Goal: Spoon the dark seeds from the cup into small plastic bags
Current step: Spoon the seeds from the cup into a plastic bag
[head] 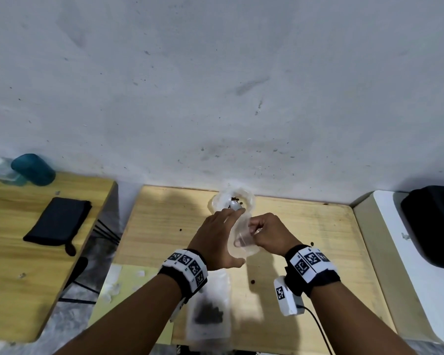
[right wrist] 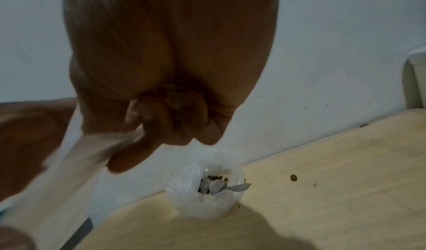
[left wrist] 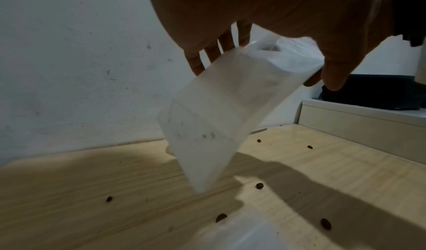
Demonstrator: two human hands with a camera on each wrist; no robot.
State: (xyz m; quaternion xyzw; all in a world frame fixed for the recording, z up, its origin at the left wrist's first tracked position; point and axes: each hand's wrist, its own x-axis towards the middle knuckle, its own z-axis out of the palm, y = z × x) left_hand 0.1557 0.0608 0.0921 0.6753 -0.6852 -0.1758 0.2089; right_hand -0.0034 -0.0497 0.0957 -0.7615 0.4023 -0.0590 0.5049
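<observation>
Both hands hold one empty bag [left wrist: 214, 111] above mid-tabletop [head: 305, 226]: left grip [head: 217, 239] and right grip [head: 268, 234] pinching its top. Cup [right wrist: 205, 186] with seeds [right wrist: 215, 177] and spoon sits at far edge by wall.

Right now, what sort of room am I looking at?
Probably a plain home or small workroom, not a lab: light wooden tables pushed against a scuffed white wall, a teal bottle and a black pouch lying about.
</observation>
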